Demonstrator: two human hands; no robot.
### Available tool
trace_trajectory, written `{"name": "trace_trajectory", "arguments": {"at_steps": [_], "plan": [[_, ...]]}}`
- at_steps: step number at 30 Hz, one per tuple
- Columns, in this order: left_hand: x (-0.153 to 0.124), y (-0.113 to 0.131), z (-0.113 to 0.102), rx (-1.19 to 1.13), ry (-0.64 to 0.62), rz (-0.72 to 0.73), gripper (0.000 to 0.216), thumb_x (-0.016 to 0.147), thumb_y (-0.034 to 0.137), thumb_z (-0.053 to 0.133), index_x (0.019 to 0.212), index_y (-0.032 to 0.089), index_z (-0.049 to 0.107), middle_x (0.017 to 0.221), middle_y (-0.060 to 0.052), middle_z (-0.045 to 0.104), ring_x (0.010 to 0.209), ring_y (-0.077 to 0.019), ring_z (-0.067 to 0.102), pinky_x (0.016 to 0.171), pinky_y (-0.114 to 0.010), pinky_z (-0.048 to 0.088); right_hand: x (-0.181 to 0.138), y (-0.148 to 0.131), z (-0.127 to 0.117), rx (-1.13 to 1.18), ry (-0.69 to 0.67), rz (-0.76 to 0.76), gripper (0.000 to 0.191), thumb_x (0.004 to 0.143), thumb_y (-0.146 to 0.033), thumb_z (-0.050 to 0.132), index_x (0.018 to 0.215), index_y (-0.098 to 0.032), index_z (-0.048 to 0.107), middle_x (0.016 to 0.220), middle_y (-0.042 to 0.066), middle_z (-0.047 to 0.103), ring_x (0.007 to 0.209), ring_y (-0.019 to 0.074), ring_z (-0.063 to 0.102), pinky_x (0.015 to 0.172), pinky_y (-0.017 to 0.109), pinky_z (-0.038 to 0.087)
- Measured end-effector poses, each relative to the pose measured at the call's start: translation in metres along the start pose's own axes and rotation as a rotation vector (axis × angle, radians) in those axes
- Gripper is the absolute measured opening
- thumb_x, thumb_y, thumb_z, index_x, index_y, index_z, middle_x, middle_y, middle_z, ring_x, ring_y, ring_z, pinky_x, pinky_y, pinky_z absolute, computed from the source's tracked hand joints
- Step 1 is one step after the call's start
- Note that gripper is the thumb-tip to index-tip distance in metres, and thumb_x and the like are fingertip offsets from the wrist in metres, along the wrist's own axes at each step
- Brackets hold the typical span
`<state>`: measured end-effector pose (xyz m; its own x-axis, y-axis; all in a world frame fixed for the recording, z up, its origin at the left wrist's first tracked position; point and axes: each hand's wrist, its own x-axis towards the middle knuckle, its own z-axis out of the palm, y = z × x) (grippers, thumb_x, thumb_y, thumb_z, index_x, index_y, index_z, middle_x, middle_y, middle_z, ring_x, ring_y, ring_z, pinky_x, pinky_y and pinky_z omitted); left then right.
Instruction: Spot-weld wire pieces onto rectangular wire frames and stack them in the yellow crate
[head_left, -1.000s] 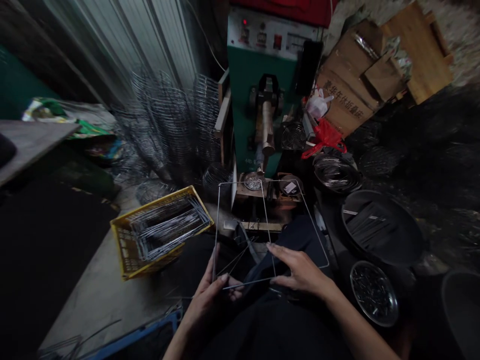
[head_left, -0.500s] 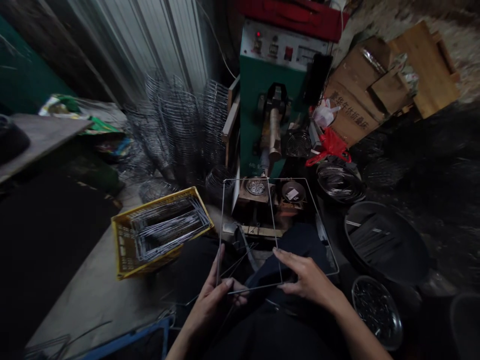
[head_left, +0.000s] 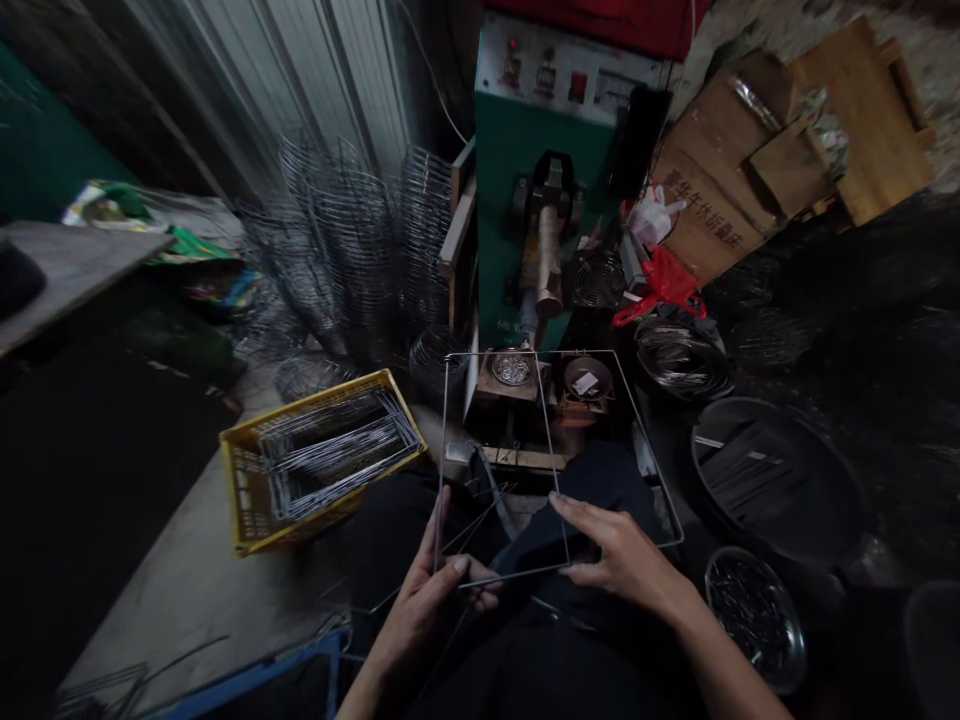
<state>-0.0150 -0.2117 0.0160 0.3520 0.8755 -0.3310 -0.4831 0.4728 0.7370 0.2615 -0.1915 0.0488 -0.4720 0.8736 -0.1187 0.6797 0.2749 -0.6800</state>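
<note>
A thin metal wire frame point(head_left: 445, 420), rectangular with a bar across its middle, is held between both hands above my lap. My left hand point(head_left: 439, 580) pinches its near left corner between thumb and fingers. With fingers and thumb, my right hand point(head_left: 611, 545) grips the crossbar near its lower end. The far edge of the frame overlaps a dish of small metal pieces point(head_left: 512, 368) and a dark bowl with a pale scrap point(head_left: 587, 380) at the foot of a green machine point(head_left: 499, 180).
At left, a yellow crate point(head_left: 232, 490) holds several bent wire frames. Stacked wire baskets point(head_left: 349, 240) stand behind it. To the right are a large black basin point(head_left: 840, 510) with dark strips, a metal bowl of small parts point(head_left: 754, 620), and a red plastic bag point(head_left: 664, 285).
The camera view has shifted slightly, so the machine and its surroundings sit a little higher in the picture. Both hands keep the same hold on the wire frame.
</note>
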Motion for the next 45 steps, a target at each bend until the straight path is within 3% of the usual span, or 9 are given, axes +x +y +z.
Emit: {"name": "trace_trajectory", "arguments": {"at_steps": [10,15,18,23,26,29,34,40,45], "plan": [[0.006,-0.009,-0.006,-0.049,-0.037,0.017,0.086,0.095,0.026,0.049,0.151,0.036,-0.016,0.080,-0.008,0.074,0.064,-0.0223,0.068,0.062,-0.033,0.051,0.004,-0.001,-0.005,0.040,0.014,-0.012,0.086,0.075,-0.026,0.079,0.149,-0.032,0.035,0.149,0.003,0.044,0.132,0.0256,0.048,0.108,0.036,0.044],[0.018,-0.003,-0.007,-0.023,-0.044,0.029,0.090,0.093,0.025,0.055,0.152,0.035,-0.012,0.076,-0.005,0.073,0.064,-0.0223,0.070,0.062,-0.034,0.054,0.017,0.009,-0.002,-0.019,0.022,-0.055,0.083,0.077,-0.030,0.077,0.149,-0.034,0.035,0.145,0.003,0.050,0.129,0.0253,0.051,0.105,0.037,0.046],[0.048,0.018,-0.012,0.033,-0.070,0.070,0.094,0.090,0.020,0.058,0.152,0.032,-0.012,0.080,-0.007,0.075,0.067,-0.0230,0.071,0.063,-0.033,0.056,0.046,0.019,-0.012,-0.053,0.086,-0.094,0.084,0.078,-0.027,0.076,0.150,-0.032,0.033,0.141,0.004,0.054,0.124,0.0241,0.056,0.102,0.035,0.047],[0.136,0.065,-0.020,0.075,-0.116,0.171,0.100,0.084,0.014,0.061,0.153,0.030,-0.009,0.074,-0.005,0.075,0.066,-0.0250,0.073,0.058,-0.031,0.057,0.121,0.037,-0.062,-0.211,0.246,-0.030,0.103,0.064,-0.047,0.085,0.151,-0.030,0.032,0.126,0.006,0.066,0.113,0.0283,0.063,0.094,0.037,0.049],[0.185,0.090,-0.022,0.061,-0.127,0.207,0.100,0.083,0.012,0.060,0.154,0.030,-0.008,0.077,-0.007,0.076,0.065,-0.0241,0.073,0.056,-0.028,0.057,0.161,0.052,-0.094,-0.337,0.325,0.007,0.090,0.068,-0.051,0.081,0.146,-0.027,0.043,0.121,0.008,0.068,0.108,0.0287,0.065,0.091,0.036,0.049],[0.215,0.107,-0.023,0.045,-0.129,0.245,0.098,0.084,0.011,0.058,0.153,0.030,-0.008,0.080,-0.008,0.076,0.068,-0.0235,0.074,0.055,-0.027,0.057,0.190,0.071,-0.113,-0.361,0.404,-0.003,0.072,0.072,-0.050,0.078,0.136,-0.026,0.056,0.121,0.008,0.068,0.109,0.0266,0.064,0.090,0.034,0.049],[0.234,0.118,-0.023,0.005,-0.109,0.295,0.098,0.083,0.010,0.058,0.153,0.031,-0.007,0.078,-0.005,0.075,0.069,-0.0231,0.074,0.057,-0.028,0.057,0.218,0.088,-0.123,-0.340,0.466,-0.002,0.061,0.073,-0.052,0.077,0.126,-0.026,0.063,0.107,0.005,0.073,0.097,0.0234,0.068,0.084,0.032,0.050],[0.243,0.123,-0.022,-0.028,-0.073,0.306,0.093,0.084,0.010,0.058,0.154,0.025,-0.002,0.076,-0.008,0.075,0.069,-0.0245,0.074,0.056,-0.028,0.058,0.235,0.092,-0.131,-0.346,0.498,-0.084,0.056,0.074,-0.052,0.077,0.121,-0.022,0.066,0.106,0.007,0.073,0.094,0.0239,0.069,0.082,0.030,0.050],[0.252,0.124,-0.029,-0.011,-0.102,0.314,0.095,0.085,0.011,0.059,0.154,0.029,-0.004,0.081,-0.008,0.076,0.070,-0.0239,0.074,0.057,-0.029,0.058,0.242,0.093,-0.130,-0.343,0.502,-0.087,0.052,0.075,-0.050,0.076,0.118,-0.024,0.067,0.101,0.006,0.073,0.090,0.0225,0.068,0.078,0.029,0.049]]}}
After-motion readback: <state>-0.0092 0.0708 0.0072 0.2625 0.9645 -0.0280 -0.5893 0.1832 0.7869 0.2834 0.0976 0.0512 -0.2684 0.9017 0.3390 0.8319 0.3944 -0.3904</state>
